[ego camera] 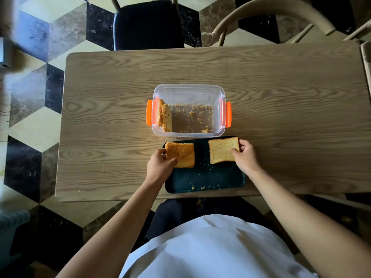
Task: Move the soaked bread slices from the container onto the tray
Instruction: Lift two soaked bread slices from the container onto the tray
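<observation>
Left hand [159, 166] fingers grasp a slice [180, 155] at the tray's [202, 180] 10 o'clock; right hand [245, 155] grasps another [221, 150] at 1 o'clock. Two slices [165, 116] lean inside the container [188, 110].

The clear container [188, 110] is standing just beyond the dark tray [204, 177], its near wall touching or nearly touching the tray's far edge, so no hand is fitting between them. Its top is lying open; two bread slices [165, 117] are leaning against its left wall, leaving the middle and right of its floor free. On the tray, the left hand [159, 167] and right hand [246, 155] are each occupying a far corner with a slice, while the near half is staying open. Wide bare surface [291, 117] is stretching to either side.
</observation>
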`<state>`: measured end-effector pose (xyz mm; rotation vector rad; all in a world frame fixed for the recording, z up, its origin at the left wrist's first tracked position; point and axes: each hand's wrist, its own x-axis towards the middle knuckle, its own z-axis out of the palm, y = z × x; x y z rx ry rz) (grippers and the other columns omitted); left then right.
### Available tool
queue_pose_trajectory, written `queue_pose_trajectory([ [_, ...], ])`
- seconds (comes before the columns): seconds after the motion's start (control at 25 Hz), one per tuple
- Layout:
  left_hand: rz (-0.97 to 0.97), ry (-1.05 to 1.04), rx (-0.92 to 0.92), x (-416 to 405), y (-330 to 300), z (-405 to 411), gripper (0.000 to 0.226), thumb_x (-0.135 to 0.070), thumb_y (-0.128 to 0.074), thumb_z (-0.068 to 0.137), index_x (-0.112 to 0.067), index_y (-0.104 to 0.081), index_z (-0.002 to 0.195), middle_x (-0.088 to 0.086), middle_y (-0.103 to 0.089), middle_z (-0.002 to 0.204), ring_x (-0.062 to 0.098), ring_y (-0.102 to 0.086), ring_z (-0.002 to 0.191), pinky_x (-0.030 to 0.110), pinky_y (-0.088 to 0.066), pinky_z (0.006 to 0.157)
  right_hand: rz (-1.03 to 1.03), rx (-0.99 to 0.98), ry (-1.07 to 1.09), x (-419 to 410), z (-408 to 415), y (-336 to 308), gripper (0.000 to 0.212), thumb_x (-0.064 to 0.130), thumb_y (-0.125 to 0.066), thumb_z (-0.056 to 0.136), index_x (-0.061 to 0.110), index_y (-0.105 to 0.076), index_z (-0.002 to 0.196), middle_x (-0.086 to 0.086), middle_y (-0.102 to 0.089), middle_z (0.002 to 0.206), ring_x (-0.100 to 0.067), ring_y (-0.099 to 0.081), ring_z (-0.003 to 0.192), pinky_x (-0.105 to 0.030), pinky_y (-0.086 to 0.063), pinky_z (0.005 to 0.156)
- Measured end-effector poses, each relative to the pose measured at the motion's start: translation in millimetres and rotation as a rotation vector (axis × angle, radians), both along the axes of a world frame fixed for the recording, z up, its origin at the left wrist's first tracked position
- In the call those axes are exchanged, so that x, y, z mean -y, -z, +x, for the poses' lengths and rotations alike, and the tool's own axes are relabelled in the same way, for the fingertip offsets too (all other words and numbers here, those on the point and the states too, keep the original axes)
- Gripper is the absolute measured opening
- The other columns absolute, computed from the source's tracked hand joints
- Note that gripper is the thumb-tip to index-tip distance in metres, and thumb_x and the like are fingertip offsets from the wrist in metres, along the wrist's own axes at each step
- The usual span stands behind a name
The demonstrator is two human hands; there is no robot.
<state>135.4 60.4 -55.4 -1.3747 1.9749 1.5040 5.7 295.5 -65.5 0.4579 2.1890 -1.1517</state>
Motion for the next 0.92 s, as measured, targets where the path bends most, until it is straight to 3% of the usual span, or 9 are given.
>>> queue_pose_trajectory([
  [0.12, -0.172, 0.166, 0.035, -4.3, -2.7, -1.2, 0.051, -0.017, -0.07, 0.075, -0.013, -0.057, 0.124, 0.008, -0.07, 0.105, 0.027, -0.066, 0.094, 0.045, -0.058, 0.083, 0.067, -0.037, -0.056, 5.4, 3.6, -5.6, 0.046, 0.001, -0.059, 0.093, -0.002, -0.045, 0.137, -0.021, -0.058, 0.132, -0.031, -0.058, 0.118, -0.037, -0.049, 0.097],
  [0.32, -0.476, 0.494, 0.095, -12.3, -3.6, -0.6, 0.04, -0.024, -0.068, 0.076, -0.004, -0.049, 0.105, 0.02, -0.067, 0.099, 0.041, -0.061, 0.092, 0.036, -0.04, 0.067, 0.359, -0.117, -0.325, 10.6, 7.3, -22.9, 0.038, 0.017, -0.067, 0.09, 0.003, -0.056, 0.124, -0.02, -0.062, 0.122, -0.031, -0.061, 0.104, -0.028, -0.046, 0.076],
  [0.4, -0.549, 0.628, 0.155, -13.3, -3.4, -0.3, 0.052, -0.031, -0.072, 0.078, -0.004, -0.047, 0.115, 0.021, -0.064, 0.107, 0.04, -0.059, 0.1, 0.04, -0.046, 0.071, 0.438, -0.101, -0.391, 11.1, 8.9, -28.5, 0.037, 0.02, -0.066, 0.09, 0.003, -0.056, 0.122, -0.022, -0.059, 0.123, -0.032, -0.06, 0.106, -0.026, -0.044, 0.074],
  [0.44, -0.588, 0.677, 0.181, -13.1, -2.2, 0.2, 0.064, -0.036, -0.074, 0.078, -0.004, -0.045, 0.125, 0.019, -0.061, 0.113, 0.038, -0.057, 0.106, 0.042, -0.049, 0.076, 0.46, -0.109, -0.416, 11.2, 9.9, -28.9, 0.042, 0.02, -0.065, 0.091, 0.002, -0.054, 0.127, -0.023, -0.056, 0.128, -0.033, -0.058, 0.112, -0.028, -0.045, 0.079],
  [0.52, -0.703, 0.763, 0.144, -14.4, 0.5, 1.8, 0.081, -0.041, -0.076, 0.078, -0.005, -0.038, 0.14, 0.018, -0.054, 0.121, 0.037, -0.053, 0.112, 0.044, -0.051, 0.085, 0.435, -0.182, -0.478, 12.2, 14.3, -28.2, 0.052, 0.014, -0.066, 0.09, 0.001, -0.047, 0.137, -0.026, -0.046, 0.14, -0.037, -0.048, 0.128, -0.037, -0.044, 0.101],
  [0.6, -0.796, 0.897, -0.01, -20.5, 4.2, 2.9, 0.077, -0.038, -0.076, 0.077, -0.009, -0.042, 0.14, 0.018, -0.052, 0.126, 0.036, -0.05, 0.115, 0.045, -0.049, 0.089, 0.378, -0.292, -0.623, 11.7, 22.2, -23.9, 0.056, 0.005, -0.069, 0.086, 0.001, -0.048, 0.138, -0.024, -0.042, 0.14, -0.037, -0.043, 0.131, -0.041, -0.039, 0.111],
  [0.76, -0.787, 1.148, -0.163, -34.0, 13.1, 1.0, 0.068, -0.023, -0.075, 0.075, -0.016, -0.05, 0.138, 0.016, -0.048, 0.14, 0.037, -0.043, 0.131, 0.048, -0.044, 0.102, 0.464, -0.421, -0.928, 5.9, 34.8, -7.1, 0.067, 0.004, -0.074, 0.078, 0.016, -0.051, 0.139, -0.013, -0.038, 0.144, -0.032, -0.039, 0.131, -0.04, -0.048, 0.103],
  [0.92, -0.782, 1.227, -0.203, -33.4, 15.6, -3.8, 0.066, -0.014, -0.074, 0.07, -0.019, -0.056, 0.133, 0.016, -0.049, 0.138, 0.039, -0.042, 0.13, 0.053, -0.042, 0.102, 0.503, -0.492, -0.944, 4.1, 31.4, -0.8, 0.068, -0.009, -0.068, 0.074, 0.02, -0.057, 0.134, -0.011, -0.043, 0.142, -0.032, -0.041, 0.127, -0.041, -0.055, 0.09],
])
